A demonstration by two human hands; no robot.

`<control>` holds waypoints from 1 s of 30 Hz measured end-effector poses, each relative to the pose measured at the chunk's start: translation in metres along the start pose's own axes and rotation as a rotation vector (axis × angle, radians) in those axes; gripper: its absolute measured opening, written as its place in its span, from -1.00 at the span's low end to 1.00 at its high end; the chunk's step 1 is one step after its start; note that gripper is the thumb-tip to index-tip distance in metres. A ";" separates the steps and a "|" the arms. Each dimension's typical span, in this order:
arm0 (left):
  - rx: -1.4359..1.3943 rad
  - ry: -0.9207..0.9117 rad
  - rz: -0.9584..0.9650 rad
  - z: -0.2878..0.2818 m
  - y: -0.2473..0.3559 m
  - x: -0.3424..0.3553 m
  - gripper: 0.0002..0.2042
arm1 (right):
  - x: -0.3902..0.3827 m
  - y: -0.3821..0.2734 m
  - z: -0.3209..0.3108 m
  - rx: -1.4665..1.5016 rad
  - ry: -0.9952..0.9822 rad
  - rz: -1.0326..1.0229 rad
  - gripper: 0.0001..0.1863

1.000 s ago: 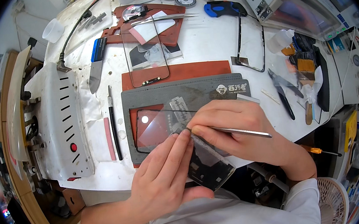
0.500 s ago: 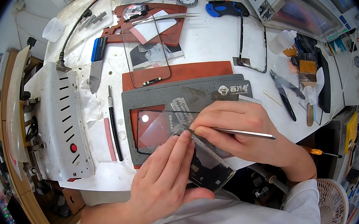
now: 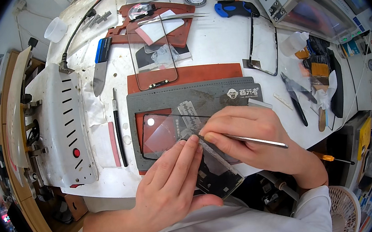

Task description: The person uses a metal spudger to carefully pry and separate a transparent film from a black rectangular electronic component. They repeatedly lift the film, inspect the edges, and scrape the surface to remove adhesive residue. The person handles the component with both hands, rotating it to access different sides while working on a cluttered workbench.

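Observation:
My left hand [image 3: 170, 181] lies over a black phone screen part [image 3: 219, 173] with a pale silver edge, its fingertips pressed together near the part's far end. The thumb reaches along the near end, and the palm hides the left side. In my right hand [image 3: 246, 130] a slim silver metal tool [image 3: 261, 142] is pinched like a pen; its tip meets the part right beside my left fingertips and is too small to make out. Under the far end are a small metal stencil plate [image 3: 189, 115] and a thin black phone frame [image 3: 142, 141] on the grey mat [image 3: 211, 93].
A utility knife [image 3: 102, 66] and a black pen-like tool [image 3: 117, 127] lie left, beside a white machine [image 3: 62, 129]. A clear frame [image 3: 131, 53] rests on reddish mats behind. Right are another black frame [image 3: 275, 47], pliers-like tools [image 3: 296, 100] and brushes [image 3: 320, 69].
Almost nothing differs. My right hand and the slim metal tool have shifted very slightly to the right; my left hand stays on the phone part.

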State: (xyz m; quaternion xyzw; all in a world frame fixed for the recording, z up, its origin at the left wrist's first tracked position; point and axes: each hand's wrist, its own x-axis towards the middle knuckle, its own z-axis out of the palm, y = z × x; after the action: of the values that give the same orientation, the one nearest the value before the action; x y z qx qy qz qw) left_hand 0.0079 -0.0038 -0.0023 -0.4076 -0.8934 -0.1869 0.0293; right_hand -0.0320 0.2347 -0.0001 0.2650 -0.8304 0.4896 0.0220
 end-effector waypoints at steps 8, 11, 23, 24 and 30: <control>0.010 0.011 0.007 0.000 0.001 0.001 -0.16 | -0.001 -0.001 0.000 -0.012 0.011 0.006 -0.87; 0.012 0.013 0.002 0.001 0.002 0.001 -0.16 | -0.002 0.000 0.000 0.000 0.007 0.015 -0.87; 0.012 0.013 0.016 0.002 -0.001 -0.001 -0.17 | -0.001 0.004 0.001 0.015 0.006 0.019 -0.88; 0.014 0.016 0.017 0.002 -0.002 -0.001 -0.18 | -0.001 0.003 0.000 0.017 0.006 0.026 -0.88; 0.022 0.017 0.015 0.003 -0.002 0.000 -0.19 | 0.001 0.004 -0.001 0.097 -0.011 0.168 -0.91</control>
State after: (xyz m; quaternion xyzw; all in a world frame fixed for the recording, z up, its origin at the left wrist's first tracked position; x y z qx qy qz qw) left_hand 0.0069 -0.0039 -0.0055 -0.4124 -0.8920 -0.1803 0.0426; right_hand -0.0352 0.2366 -0.0025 0.1979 -0.8250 0.5281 -0.0364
